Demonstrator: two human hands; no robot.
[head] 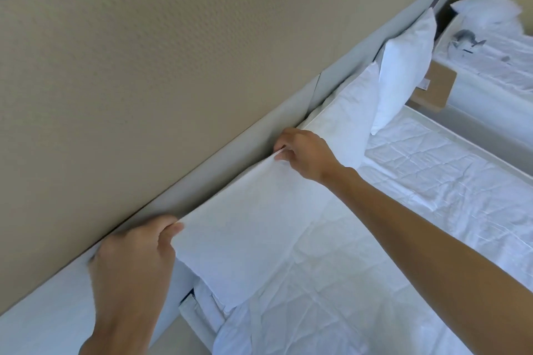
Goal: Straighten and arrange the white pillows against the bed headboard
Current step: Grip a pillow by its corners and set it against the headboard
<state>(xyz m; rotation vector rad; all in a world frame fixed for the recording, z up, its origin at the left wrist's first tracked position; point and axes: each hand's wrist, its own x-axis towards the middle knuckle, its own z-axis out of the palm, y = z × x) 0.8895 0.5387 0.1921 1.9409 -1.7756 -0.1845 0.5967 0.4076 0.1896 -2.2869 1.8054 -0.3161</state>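
A white pillow [253,228] stands against the grey padded headboard [207,164]. My left hand [135,262] grips its near top corner, and my right hand [302,153] pinches its far top corner. Its top edge is stretched taut between them, level with the headboard's top. Farther along the headboard lies a second white pillow [346,115], and a third [403,72] leans upright beside it.
A beige textured wall [144,66] rises behind the headboard. The bed has a white quilted mattress cover [432,181]. A cardboard box [435,86] sits between this bed and a second bed [496,66] at the upper right, which holds another pillow.
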